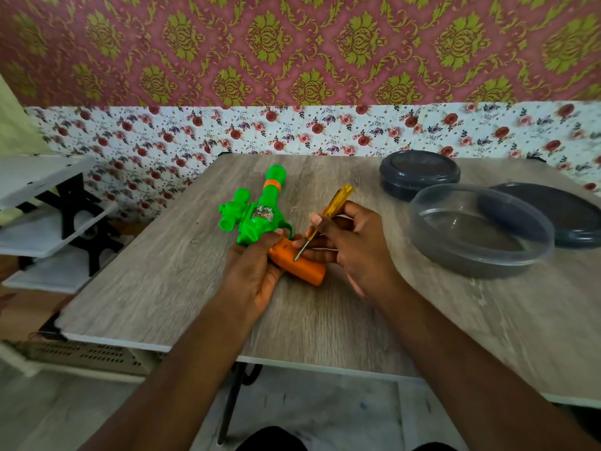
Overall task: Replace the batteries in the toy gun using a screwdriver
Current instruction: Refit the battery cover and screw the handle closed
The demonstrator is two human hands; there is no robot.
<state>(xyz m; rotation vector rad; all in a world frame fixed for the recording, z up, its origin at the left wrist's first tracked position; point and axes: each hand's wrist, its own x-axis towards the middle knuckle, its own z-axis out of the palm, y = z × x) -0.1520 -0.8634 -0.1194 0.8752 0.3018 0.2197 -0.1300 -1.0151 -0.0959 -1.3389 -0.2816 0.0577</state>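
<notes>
On the grey wood-grain table [169,281], pushed against a wall papered in small roses [325,131] under a red-and-gold pattern, the toy gun [260,216] lies near the middle, just ahead of me. Its long axis runs from 5 o'clock to 12 o'clock: the orange handle [309,268] is the near end, and the green muzzle points away at the wall. My left grip [257,265] curls round the gun where green meets orange. My right grip [351,242] pinches the yellow-handled screwdriver [335,206], which is tilted with its handle toward 1 o'clock and its tip down on the orange handle. At 2 o'clock sit a dark lidded tub [419,174], a clear round tub [481,236] and, touching it, a loose dark lid [559,216]. A white shelf rack [39,222] stands off the table at 9 o'clock.
</notes>
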